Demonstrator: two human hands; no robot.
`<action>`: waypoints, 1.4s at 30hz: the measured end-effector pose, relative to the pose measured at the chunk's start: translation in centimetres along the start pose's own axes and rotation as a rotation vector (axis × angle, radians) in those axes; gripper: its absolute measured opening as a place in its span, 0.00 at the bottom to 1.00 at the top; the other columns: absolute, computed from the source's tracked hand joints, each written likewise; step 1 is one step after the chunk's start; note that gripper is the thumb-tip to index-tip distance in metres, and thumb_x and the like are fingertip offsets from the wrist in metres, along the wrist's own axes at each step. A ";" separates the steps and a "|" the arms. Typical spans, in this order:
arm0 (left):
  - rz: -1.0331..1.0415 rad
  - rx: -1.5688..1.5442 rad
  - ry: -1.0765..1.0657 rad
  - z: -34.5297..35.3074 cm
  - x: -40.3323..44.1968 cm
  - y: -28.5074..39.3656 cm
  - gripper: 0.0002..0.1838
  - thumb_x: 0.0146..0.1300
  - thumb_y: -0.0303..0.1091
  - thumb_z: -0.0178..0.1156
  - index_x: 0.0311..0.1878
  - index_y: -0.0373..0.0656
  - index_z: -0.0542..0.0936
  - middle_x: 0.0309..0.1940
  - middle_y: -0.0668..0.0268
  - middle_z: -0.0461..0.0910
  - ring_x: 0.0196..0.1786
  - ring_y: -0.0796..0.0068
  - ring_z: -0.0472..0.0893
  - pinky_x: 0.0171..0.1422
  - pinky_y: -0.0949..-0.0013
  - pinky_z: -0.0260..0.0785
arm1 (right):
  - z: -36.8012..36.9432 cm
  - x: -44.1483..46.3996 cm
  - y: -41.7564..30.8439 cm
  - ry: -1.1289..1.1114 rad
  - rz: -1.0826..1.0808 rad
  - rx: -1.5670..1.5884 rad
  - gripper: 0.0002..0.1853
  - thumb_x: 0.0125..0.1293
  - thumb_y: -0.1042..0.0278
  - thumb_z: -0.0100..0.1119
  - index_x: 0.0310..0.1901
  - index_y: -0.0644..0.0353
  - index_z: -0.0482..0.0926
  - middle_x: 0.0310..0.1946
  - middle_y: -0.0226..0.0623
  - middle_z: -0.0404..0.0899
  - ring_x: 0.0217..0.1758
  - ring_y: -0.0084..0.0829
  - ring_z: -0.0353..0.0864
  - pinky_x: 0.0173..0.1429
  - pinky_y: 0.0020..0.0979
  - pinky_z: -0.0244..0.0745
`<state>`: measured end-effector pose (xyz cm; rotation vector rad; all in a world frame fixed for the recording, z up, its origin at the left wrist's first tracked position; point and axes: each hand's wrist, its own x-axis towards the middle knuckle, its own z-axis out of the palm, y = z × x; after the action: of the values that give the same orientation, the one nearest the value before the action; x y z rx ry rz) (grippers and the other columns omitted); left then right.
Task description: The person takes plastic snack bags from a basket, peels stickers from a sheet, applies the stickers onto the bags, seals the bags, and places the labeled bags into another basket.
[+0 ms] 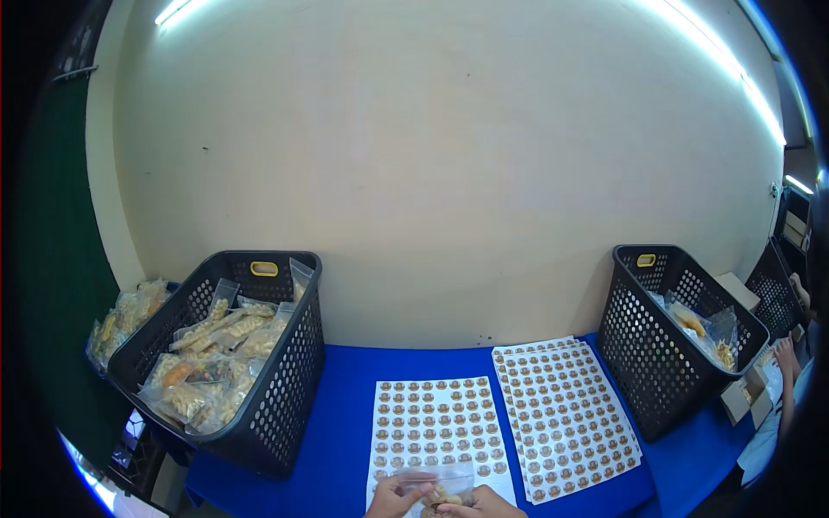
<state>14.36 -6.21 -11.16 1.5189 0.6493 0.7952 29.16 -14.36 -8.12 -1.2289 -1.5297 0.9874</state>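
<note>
Low in the view, both hands hold a small clear plastic bag (453,476) with pale yellowish pieces in it. My left hand (399,496) has its fingers closed on the bag's left side. My right hand (485,504) grips the lower right side, its thumb lying across the front. The bag is over the near end of a white sticker sheet (439,423) printed with rows of round brown labels. The hands and bag hide the sheet's lower part.
A blue cloth (345,414) covers the table. More sticker sheets (566,414) lie stacked at right. A black basket (289,406) full of bagged food stands left, and another basket (639,371) with some bags stands right. A co-worker's arm (787,380) shows at far right.
</note>
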 end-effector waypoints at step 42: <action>0.315 -0.088 -0.050 -1.2 0.0 -2.7 0.21 0.51 0.49 0.53 0.16 0.40 0.66 0.18 0.64 0.68 0.16 0.78 0.66 0.26 0.71 0.62 | 3.0 0.0 3.9 0.117 0.209 0.301 0.12 0.46 0.65 0.61 0.29 0.63 0.73 0.18 0.29 0.71 0.21 0.15 0.67 0.22 0.18 0.62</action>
<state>13.58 -5.24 -13.85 1.5754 0.3360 1.0063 27.28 -13.73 -12.56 -1.2213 -1.1300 1.2103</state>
